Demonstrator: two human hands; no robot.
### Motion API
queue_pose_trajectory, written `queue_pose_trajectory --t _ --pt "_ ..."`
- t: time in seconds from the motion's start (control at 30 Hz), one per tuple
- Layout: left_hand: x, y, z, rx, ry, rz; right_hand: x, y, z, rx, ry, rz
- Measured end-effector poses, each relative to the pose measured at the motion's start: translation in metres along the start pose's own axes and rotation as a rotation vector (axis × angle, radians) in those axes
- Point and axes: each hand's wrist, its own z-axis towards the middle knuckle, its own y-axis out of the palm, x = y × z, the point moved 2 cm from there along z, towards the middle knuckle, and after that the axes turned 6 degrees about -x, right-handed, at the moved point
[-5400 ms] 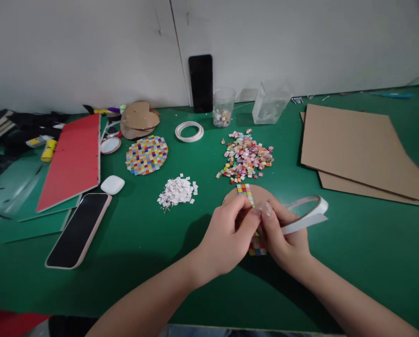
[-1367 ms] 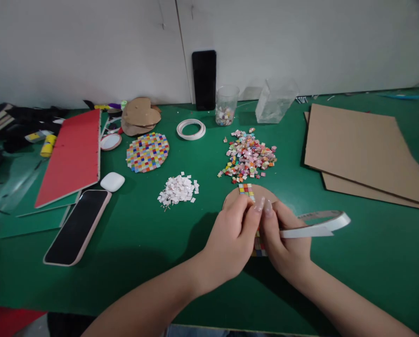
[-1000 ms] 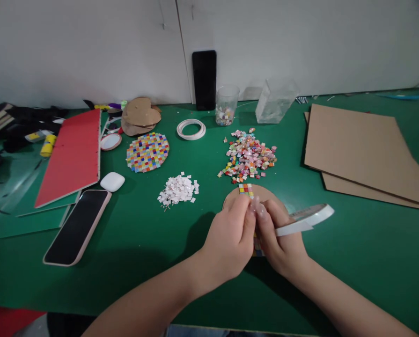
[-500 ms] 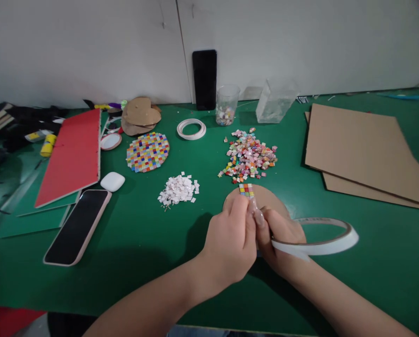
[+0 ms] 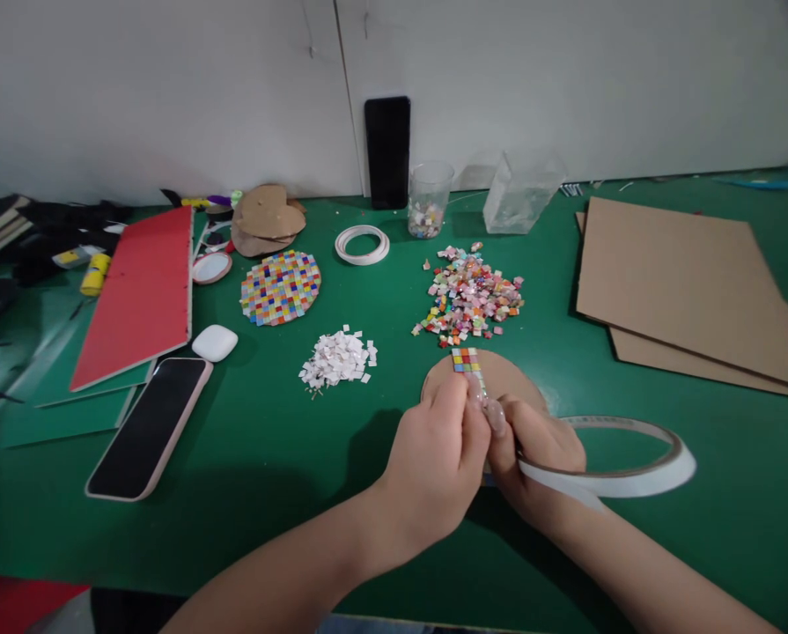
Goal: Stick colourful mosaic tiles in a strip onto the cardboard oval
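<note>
My left hand (image 5: pixel 437 449) and my right hand (image 5: pixel 542 445) meet with closed fingertips over a round brown cardboard disc (image 5: pixel 505 374). Along the disc's upper left runs a short strip of small coloured mosaic tiles (image 5: pixel 466 359), partly covered by my left fingers. From my right hand a roll of white tape (image 5: pixel 671 471) sticks out to the right, held within the fingers. Whatever my left fingertips pinch is hidden between the two hands. Just beyond the disc lies a heap of mixed coloured tiles (image 5: pixel 473 295); to its left is a pile of white paper squares (image 5: pixel 339 359).
A tile-covered disc (image 5: pixel 280 288), another white tape roll (image 5: pixel 362 245) and cut cardboard pieces (image 5: pixel 268 218) lie further back. A plastic cup (image 5: pixel 430 198), a clear box (image 5: pixel 522 194) and an upright phone (image 5: pixel 388 151) stand along the wall. Cardboard sheets (image 5: pixel 677 291) lie right; another phone (image 5: pixel 150 427) left.
The tape roll and my right hand have shifted slightly right and down. My left hand stays nearly in place, fingertips still closed against the right ones.
</note>
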Motion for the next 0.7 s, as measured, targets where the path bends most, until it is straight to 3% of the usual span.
queue_pose_trajectory --t 0.27,0.7 --pt "0.0019 -0.0011 0.0031 -0.107 -0.087 -0.227 0.0042 0.0025 -0.0030 -0.102 0.153 0.268" --pt "-0.0004 0.0051 0.0052 -0.120 -0.170 -0.593 0.0030 0.0039 0.0012 -0.033 0.230 0.502"
